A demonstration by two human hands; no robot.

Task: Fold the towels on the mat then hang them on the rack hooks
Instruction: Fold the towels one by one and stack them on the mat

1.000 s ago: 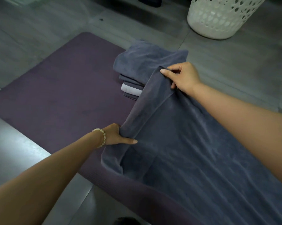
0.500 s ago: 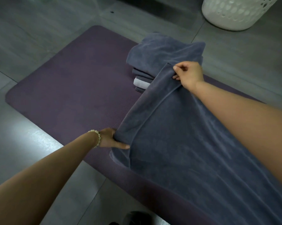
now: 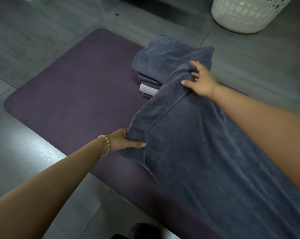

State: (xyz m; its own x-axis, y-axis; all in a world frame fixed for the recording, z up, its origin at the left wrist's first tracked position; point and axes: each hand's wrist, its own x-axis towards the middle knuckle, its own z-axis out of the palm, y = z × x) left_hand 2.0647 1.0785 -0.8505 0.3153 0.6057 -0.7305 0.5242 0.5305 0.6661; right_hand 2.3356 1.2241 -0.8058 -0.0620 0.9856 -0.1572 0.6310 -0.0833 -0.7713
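The spread towel (image 3: 206,161) runs off the right and bottom edges and hides much of the mat (image 3: 76,94). Fingers of the left hand (image 3: 123,140) are tucked under a towel fold. The white basket (image 3: 246,16) is cut by the top edge. A dark thing (image 3: 139,232), perhaps a shoe, is cut off at the bottom

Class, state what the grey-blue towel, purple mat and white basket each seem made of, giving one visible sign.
Towel: soft plush cloth, perhaps microfibre; matte nap, limp folds.
Mat: probably foam or rubber; matte, finely ribbed surface.
Basket: likely moulded plastic; smooth white wall with round holes.
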